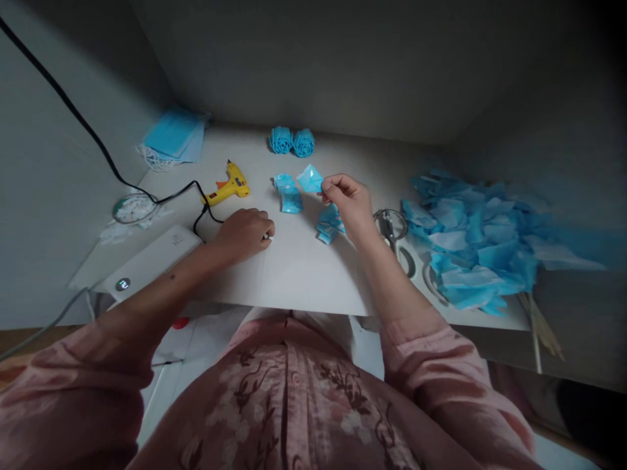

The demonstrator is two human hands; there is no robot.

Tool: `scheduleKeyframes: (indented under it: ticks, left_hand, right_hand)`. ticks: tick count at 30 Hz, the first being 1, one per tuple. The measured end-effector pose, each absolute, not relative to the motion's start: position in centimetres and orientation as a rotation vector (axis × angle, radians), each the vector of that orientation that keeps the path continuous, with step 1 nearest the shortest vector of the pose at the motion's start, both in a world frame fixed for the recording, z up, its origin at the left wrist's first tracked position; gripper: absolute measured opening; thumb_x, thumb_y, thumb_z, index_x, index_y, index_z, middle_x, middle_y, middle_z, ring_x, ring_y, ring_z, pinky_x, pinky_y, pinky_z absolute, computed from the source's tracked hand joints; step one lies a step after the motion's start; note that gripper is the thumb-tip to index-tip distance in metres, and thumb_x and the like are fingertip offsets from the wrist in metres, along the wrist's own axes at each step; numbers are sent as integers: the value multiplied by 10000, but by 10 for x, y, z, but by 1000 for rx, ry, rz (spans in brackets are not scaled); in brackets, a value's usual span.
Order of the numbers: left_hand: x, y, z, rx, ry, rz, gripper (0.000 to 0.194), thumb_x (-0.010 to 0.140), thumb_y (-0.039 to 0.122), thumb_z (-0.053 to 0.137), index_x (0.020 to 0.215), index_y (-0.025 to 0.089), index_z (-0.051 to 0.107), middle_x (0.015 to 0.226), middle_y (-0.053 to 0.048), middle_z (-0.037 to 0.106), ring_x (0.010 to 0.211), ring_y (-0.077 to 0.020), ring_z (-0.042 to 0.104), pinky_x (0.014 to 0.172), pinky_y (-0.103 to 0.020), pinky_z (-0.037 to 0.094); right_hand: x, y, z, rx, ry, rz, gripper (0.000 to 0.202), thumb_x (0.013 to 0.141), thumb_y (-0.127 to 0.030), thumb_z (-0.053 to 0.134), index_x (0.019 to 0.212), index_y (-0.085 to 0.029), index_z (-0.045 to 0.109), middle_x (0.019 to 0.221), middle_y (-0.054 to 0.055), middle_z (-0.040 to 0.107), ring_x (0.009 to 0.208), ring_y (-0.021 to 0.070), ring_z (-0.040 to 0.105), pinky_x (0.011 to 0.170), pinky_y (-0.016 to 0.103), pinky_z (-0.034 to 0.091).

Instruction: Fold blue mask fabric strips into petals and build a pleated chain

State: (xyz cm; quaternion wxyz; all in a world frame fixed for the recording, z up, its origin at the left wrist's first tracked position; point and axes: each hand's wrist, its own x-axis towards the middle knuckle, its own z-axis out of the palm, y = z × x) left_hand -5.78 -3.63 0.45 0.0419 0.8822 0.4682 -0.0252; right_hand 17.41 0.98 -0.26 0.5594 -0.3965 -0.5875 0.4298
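My right hand (347, 196) pinches the edge of a light-blue, glossy fabric petal (310, 179) between thumb and fingertips, a little above the table. My left hand (247, 234) rests on the white tabletop, its fingers curled in. Something small shows at the fingertips, too little to name. Between the hands lie folded blue fabric pieces (290, 200). More blue pieces (327, 225) sit just below my right hand, partly hidden by the wrist. Behind them, two finished-looking blue fabric roses (281, 140) stand side by side near the wall.
A yellow glue gun (230, 183) lies left of centre beside a black cable. Blue masks (172, 134) are stacked at the back left, above a bowl of white scraps (134, 209). A white power bank (151, 261) lies front left. Scissors (392, 235) and heaped blue pieces (480, 228) are at right.
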Motion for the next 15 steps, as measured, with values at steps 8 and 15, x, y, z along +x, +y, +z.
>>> scheduleKeyframes:
  ticks: [8, 15]
  left_hand:
    - [-105, -47, 46, 2486, 1818, 277, 319, 901, 320, 492, 982, 170, 761, 1044, -89, 767, 974, -250, 681, 855, -341, 488]
    - [-259, -68, 55, 1978, 2421, 248, 406, 838, 585, 508, 877, 254, 740, 802, 0, 702, 1025, -334, 661, 1015, -543, 452]
  right_hand:
    - [176, 10, -1, -933, -1359, 1024, 253, 788, -442, 750, 744, -207, 667, 655, -34, 600, 625, 93, 522, 658, 259, 447]
    - [174, 9, -1, -963, -1369, 1034, 238, 791, -434, 741, 737, -215, 667, 665, -28, 606, 644, 101, 521, 653, 262, 439]
